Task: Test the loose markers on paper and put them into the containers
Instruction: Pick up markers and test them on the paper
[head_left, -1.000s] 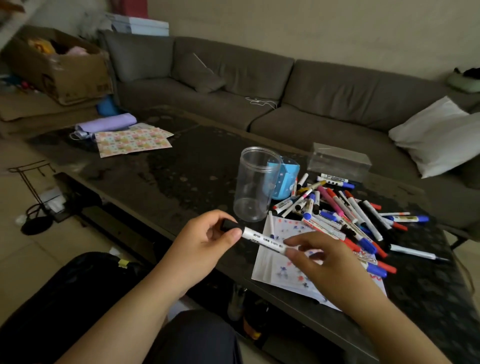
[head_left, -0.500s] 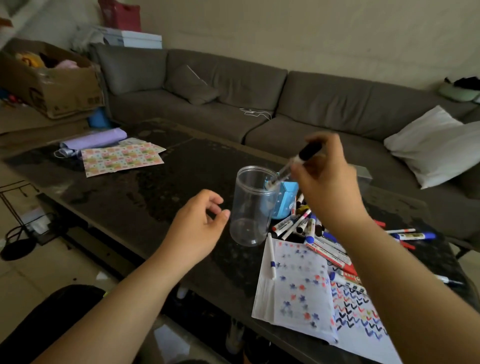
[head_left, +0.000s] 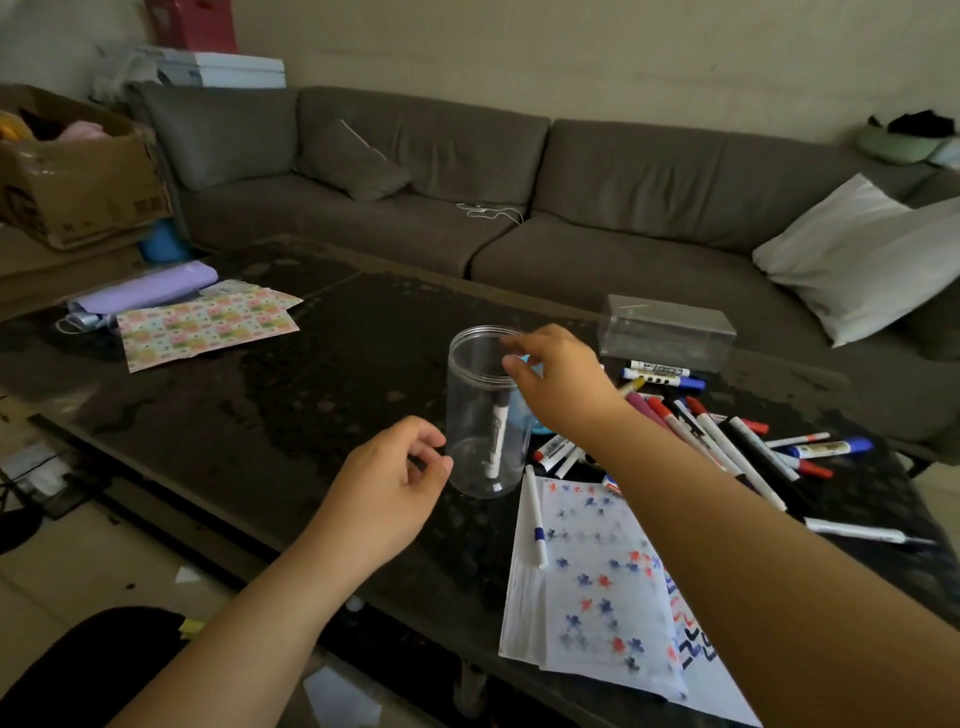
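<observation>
Now the marker is standing inside the clear jar, below the right hand's loosely curled, empty fingers; left hand is hovering beside, relaxed.

Dim, flat room light, soft and even, no hard shadows. The dark bench gives off a dull mottled sheen. Wide-angle bend curves the sofa and edges. Slight softness throughout; near forearms blur.
</observation>
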